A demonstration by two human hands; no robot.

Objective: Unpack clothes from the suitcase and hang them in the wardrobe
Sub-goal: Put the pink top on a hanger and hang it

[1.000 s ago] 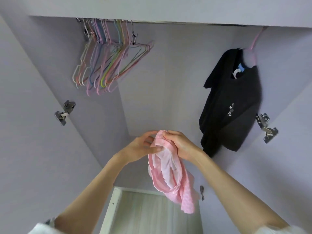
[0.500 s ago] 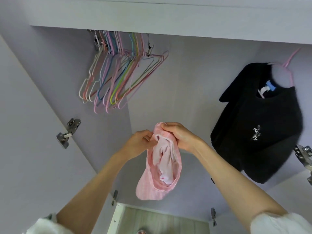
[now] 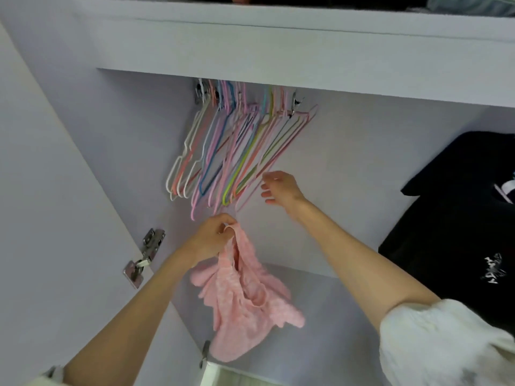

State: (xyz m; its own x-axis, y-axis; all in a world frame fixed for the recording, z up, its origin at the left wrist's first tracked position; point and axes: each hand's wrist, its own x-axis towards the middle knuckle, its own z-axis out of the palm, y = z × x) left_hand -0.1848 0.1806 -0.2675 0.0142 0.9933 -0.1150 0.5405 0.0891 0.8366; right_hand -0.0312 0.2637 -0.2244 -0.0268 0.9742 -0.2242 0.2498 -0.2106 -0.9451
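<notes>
Now the right hand point(image 3: 281, 189) has let go of the pink garment point(image 3: 245, 296) and reaches, fingers spread, toward the empty hangers point(image 3: 231, 157). Her left hand point(image 3: 213, 238) pinches the garment's top edge below them. Next: free one hanger.

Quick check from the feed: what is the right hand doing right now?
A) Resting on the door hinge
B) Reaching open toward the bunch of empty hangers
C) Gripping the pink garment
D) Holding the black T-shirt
B: the right hand is open by the empty hangers, while only the left hand grips the pink garment.
</notes>
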